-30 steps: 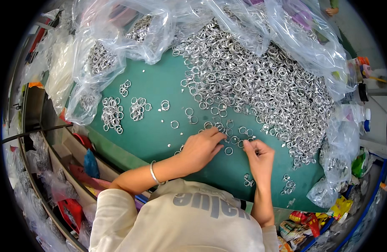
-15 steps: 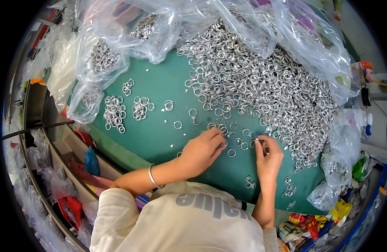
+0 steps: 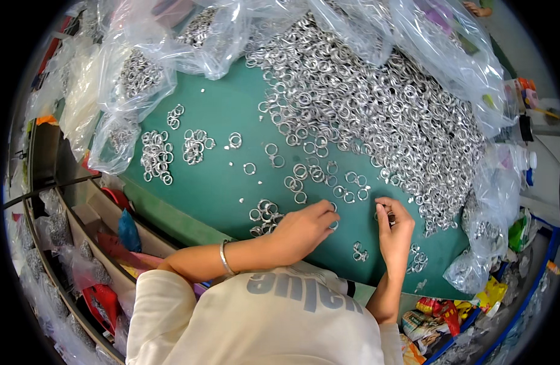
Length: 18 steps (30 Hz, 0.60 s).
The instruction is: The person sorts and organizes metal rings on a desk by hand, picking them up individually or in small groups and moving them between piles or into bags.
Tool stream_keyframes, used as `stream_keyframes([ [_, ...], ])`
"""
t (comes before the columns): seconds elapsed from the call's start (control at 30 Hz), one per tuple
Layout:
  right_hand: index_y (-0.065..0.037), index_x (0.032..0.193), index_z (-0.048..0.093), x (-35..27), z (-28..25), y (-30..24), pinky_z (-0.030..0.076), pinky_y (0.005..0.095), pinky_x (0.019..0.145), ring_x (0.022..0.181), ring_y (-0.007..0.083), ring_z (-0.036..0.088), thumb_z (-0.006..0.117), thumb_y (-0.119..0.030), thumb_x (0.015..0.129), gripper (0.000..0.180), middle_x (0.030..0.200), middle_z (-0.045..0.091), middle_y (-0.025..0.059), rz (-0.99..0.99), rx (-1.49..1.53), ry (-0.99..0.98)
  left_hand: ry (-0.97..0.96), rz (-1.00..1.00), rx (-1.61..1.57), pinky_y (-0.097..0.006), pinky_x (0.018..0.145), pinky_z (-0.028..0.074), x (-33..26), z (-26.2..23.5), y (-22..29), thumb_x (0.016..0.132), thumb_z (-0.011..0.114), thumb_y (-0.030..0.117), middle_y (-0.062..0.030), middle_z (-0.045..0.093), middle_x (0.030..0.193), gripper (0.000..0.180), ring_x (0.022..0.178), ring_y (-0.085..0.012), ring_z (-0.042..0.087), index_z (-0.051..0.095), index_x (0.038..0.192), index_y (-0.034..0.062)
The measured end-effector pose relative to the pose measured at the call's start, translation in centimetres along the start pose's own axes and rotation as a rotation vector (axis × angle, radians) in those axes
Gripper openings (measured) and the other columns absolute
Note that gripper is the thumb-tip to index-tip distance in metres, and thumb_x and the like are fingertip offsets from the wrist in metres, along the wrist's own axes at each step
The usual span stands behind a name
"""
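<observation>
My left hand (image 3: 304, 228) is low over the green table, its thumb and fingers pinched at a silver-coloured metal ring (image 3: 334, 225). To its right, my right hand (image 3: 395, 226) is raised with bent fingers closed on another ring (image 3: 389, 215), partly hidden by the fingers. Several loose rings (image 3: 316, 173) lie beyond and between the hands. A small cluster of rings (image 3: 265, 213) touches the area beside my left hand. Just left of my right wrist is a little group of rings (image 3: 359, 251), and another group (image 3: 417, 260) lies to its right.
A large heap of rings (image 3: 377, 103) covers the far right of the green table (image 3: 213, 182). Sorted piles (image 3: 156, 156) lie at left. Clear plastic bags (image 3: 134, 91) line the far edge. Compartments (image 3: 91, 219) with bagged rings stand at left; colourful packets (image 3: 438, 310) sit at lower right.
My left hand has drawn nearer to me and slightly right, uncovering the cluster of rings beside it. My right hand stays in about the same place. The whole view has shifted a little.
</observation>
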State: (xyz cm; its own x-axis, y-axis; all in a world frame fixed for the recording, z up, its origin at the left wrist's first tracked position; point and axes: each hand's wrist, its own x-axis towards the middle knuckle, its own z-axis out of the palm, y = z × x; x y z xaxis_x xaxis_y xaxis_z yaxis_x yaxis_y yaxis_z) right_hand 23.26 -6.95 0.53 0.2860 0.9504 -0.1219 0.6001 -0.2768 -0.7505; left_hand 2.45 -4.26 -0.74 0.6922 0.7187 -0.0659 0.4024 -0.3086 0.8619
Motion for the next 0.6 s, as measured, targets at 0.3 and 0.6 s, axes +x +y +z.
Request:
stream_keyframes([
  [0.3,0.001,0.092,0.064,-1.2,-1.1,0.0,0.034,0.0254,0.05,0.057,0.0095,0.04,0.064,0.0,0.081,0.011,0.065,0.048,0.0041,-0.039,-0.076,0.019,-0.218,0.092,0.23,-0.038,0.066,0.052,1.4,5.7,1.8,0.077,0.065,0.009,-0.0109,0.05,0.104,0.03,0.09,-0.0272,0.059,0.055,0.105,0.0043],
  [0.6,-0.001,0.101,0.061,0.2,1.3,-2.7,0.038,0.0265,0.056,0.062,0.0121,0.044,0.059,0.002,0.083,0.018,0.079,0.048,0.0052,-0.136,0.14,-0.124,-0.187,-0.147,-0.336,-0.029,0.057,0.044,-1.5,0.2,0.3,0.088,0.059,0.015,-0.0079,0.054,0.089,0.027,0.065,-0.0179,0.054,0.056,0.114,0.0068],
])
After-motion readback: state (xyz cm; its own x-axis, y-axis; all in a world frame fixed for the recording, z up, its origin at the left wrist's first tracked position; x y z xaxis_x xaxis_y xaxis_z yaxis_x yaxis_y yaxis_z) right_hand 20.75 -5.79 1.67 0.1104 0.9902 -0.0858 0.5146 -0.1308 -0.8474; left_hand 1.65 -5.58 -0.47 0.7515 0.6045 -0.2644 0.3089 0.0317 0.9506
